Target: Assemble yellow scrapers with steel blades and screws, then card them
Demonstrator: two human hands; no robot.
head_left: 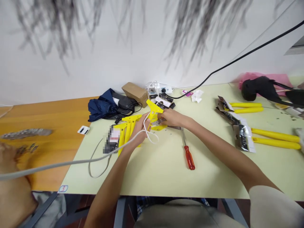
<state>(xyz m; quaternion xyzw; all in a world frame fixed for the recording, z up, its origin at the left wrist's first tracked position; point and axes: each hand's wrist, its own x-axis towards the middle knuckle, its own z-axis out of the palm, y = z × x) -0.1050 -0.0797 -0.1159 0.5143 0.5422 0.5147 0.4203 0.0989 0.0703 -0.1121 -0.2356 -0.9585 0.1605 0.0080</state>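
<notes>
My left hand (140, 130) is closed around the handle of a yellow T-shaped scraper (154, 107), its wide head tilted up. Beside it my right hand (171, 117) reaches down with curled fingers among metal pieces and a yellow plastic piece (159, 127); what its fingertips grip is hidden. More yellow T-shaped scrapers (128, 128) stand or lean left of my left hand. A screwdriver with a red handle (189, 157) lies on the table just below my right forearm. A white cable (114, 151) crosses in front of my left hand.
A cardboard box (135, 92), a power strip (160, 89) and a dark blue cloth bundle (102, 104) sit near the wall. Packaged tools with yellow handles (275, 134) lie at right. Another person's hand (7, 155) rests at the far left, by small dark parts (30, 148).
</notes>
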